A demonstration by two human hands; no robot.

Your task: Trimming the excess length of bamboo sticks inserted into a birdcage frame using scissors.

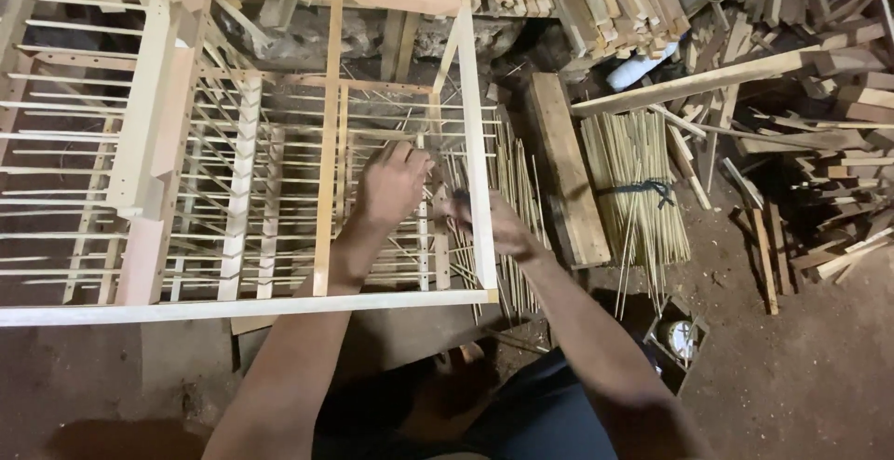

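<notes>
material: pale wood and thin bamboo sticks fill the scene, over a dark dirt floor [801,385].
left hand [391,183]: reaches inside the wooden cage frame [326,143], fingers curled together around the thin sticks near a vertical slat; the grip looks closed on them, though the exact stick is hard to make out.
right hand [494,223]: just beside the frame's right corner post [475,162], blurred; fingers appear pinched on a thin stick, but i cannot tell for sure how tight the grip is.
cage frame: lies on its side in front of the person, pale slats with many thin sticks threaded across in rows; both hands meet at its right end.
loose sticks [512,190]: lean just behind the corner post, beside the right hand.
bundle: a tied bundle of bamboo sticks [638,190] lies on the floor to the right, bound with a dark cord, next to a flat wooden plank [563,167].
container: a small open box [678,339] on the floor holds a round pale thing.
scrap pile [801,97]: wood offcuts heaped at right and along the top.
</notes>
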